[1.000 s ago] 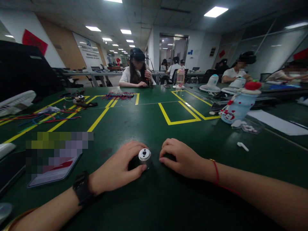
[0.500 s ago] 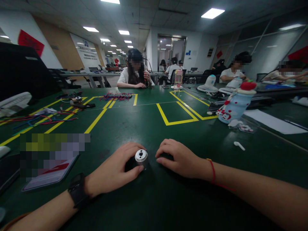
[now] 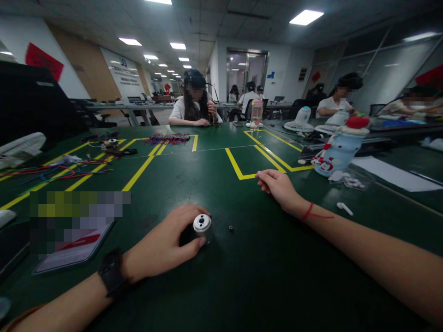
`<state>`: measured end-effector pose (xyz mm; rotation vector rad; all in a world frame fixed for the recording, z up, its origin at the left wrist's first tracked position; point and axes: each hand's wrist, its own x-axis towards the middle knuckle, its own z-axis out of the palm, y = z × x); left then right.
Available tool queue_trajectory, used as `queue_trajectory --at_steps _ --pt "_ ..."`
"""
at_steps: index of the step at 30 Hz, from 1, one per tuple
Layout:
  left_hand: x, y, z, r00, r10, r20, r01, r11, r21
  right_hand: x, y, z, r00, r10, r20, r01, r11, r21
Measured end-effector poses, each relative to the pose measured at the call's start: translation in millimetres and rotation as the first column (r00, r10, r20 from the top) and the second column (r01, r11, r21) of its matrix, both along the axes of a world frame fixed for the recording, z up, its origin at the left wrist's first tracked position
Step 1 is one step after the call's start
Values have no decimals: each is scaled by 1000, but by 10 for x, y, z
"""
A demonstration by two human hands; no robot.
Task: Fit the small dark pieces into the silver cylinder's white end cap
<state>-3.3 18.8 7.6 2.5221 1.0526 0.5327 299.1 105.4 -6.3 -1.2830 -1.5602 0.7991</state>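
Note:
My left hand (image 3: 173, 240) wraps round the side of a silver metal cylinder (image 3: 202, 226), which stands upright on the green table (image 3: 180, 175); holes show in its round top. A tiny dark ring-like part (image 3: 231, 228) lies just to the right of the cylinder. Farther right and forward, my right hand (image 3: 277, 186) hangs near the yellow tape corner, thumb and index fingertip pressed together and the other fingers curled. Whatever may be between those fingertips is too small to make out.
A phone (image 3: 72, 249) lies at the left, with loose wires (image 3: 79, 170) behind it. Bundled wires (image 3: 168, 139) are at the back. On the right are a blue bottle (image 3: 337, 152), paper (image 3: 394, 174) and a white earbud (image 3: 344, 208). A person (image 3: 194, 103) sits opposite.
My right hand has moved forward and right, away from the cylinder, and its fingers have drawn together. The tiny dark part has come into view. My left hand has stayed on the cylinder.

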Motion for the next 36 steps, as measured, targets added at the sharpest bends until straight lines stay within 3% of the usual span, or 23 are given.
queue_trajectory --at_steps 3,5,7,9,10,12,24,27,30,36 --pt "4 -2 5 1000 2 0 -2 1000 -4 -53 -114 34 994 79 71 -80 997 15" --pt "5 -5 9 1000 1 3 -1 1000 -4 -136 -266 96 961 209 183 -216 976 16" --pt "4 -7 9 1000 -4 14 4 1000 -1 -235 -432 155 848 399 350 -425 905 0" --pt "3 -6 5 1000 -8 26 8 1000 1 -333 -576 186 680 534 502 -613 790 -10" --pt "4 -5 3 999 -9 32 9 1000 8 -377 -631 188 621 559 549 -667 745 -4" --pt "8 -3 0 999 -9 38 8 1000 19 -448 -703 172 578 558 596 -707 707 23" --pt "16 -7 6 998 -33 45 32 999 10 -512 -731 170 613 500 612 -652 758 33" --pt "27 -2 5 999 -36 30 36 999 20 -540 -715 209 746 434 506 -595 776 211" --pt "38 7 -4 999 -47 -25 48 998 44 -616 -735 309 848 360 390 -512 749 421" --pt "58 9 -13 993 -43 -114 50 997 64 -769 -861 392 774 397 493 -601 706 375"
